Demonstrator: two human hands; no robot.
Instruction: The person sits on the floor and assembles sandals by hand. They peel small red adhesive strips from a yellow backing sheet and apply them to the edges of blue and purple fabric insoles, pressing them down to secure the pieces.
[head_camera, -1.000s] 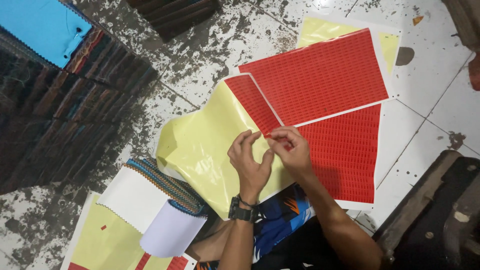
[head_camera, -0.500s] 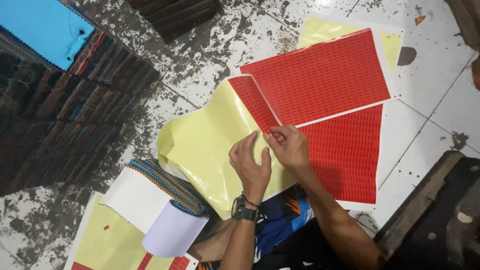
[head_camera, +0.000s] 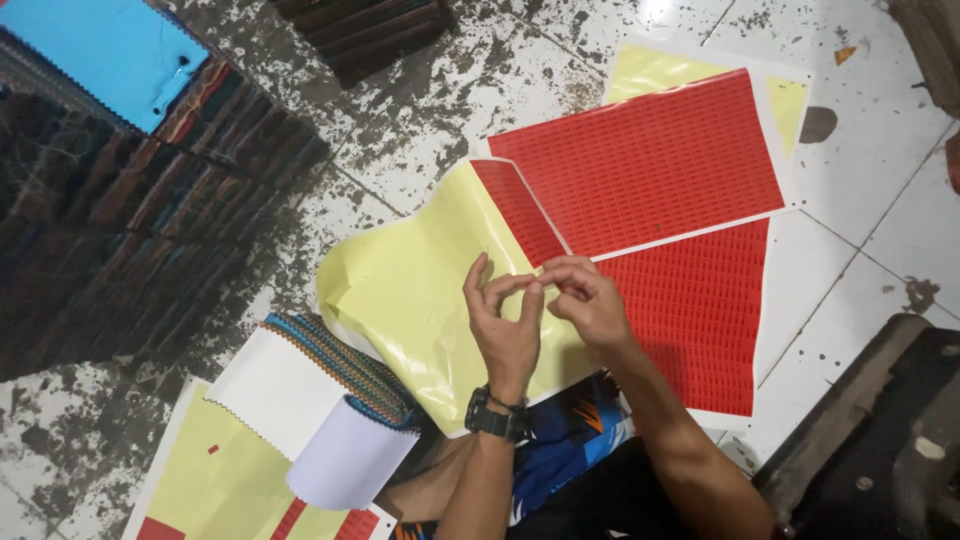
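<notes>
both hands' grip, left hand (head_camera: 505, 325) and right hand (head_camera: 590, 300), fingertips pinched together on a tiny sticker being peeled above the yellow backing sheet (head_camera: 410, 290) beside the red sticker sheets (head_camera: 650, 160).

Blue fabric swatch (head_camera: 95, 50) atop dark swatch stacks (head_camera: 130, 220); folded swatch booklet (head_camera: 320, 400) lower left.

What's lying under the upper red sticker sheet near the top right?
Under the upper red sticker sheet a yellow sheet shows at its top and right edges, and a second red sheet shows below. How far either runs underneath is covered.
</notes>
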